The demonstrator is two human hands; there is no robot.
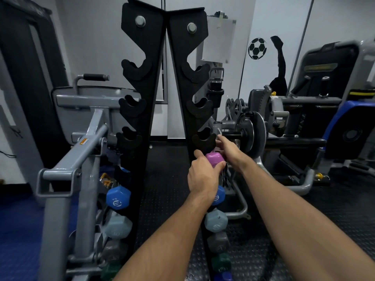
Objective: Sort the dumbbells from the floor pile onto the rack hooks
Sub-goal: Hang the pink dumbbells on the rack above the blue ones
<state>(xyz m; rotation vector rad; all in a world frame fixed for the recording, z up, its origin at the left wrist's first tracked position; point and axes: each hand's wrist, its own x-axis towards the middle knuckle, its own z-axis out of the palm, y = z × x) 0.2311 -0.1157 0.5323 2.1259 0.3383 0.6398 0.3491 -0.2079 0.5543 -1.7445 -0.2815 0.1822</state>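
A black A-shaped dumbbell rack (142, 98) stands right in front of me, its upper hooks bare. Lower down hang a blue dumbbell (118, 197), a pale blue-grey one (117, 227), a grey one (113, 250) and a green one (110, 270), their far heads showing beside the right upright. My left hand (203, 175) grips a purple dumbbell (215, 159) at the right upright, just under a bare hook (204, 139). My right hand (228, 151) reaches over the purple dumbbell's far side with its fingers near that hook; its grip is hidden.
A grey exercise machine frame (81, 151) crowds the rack's left side. Another machine with a round weight plate (254, 132) stands close behind on the right. Black studded rubber flooring (284, 209) lies under the rack, with blue flooring (18, 230) at the left.
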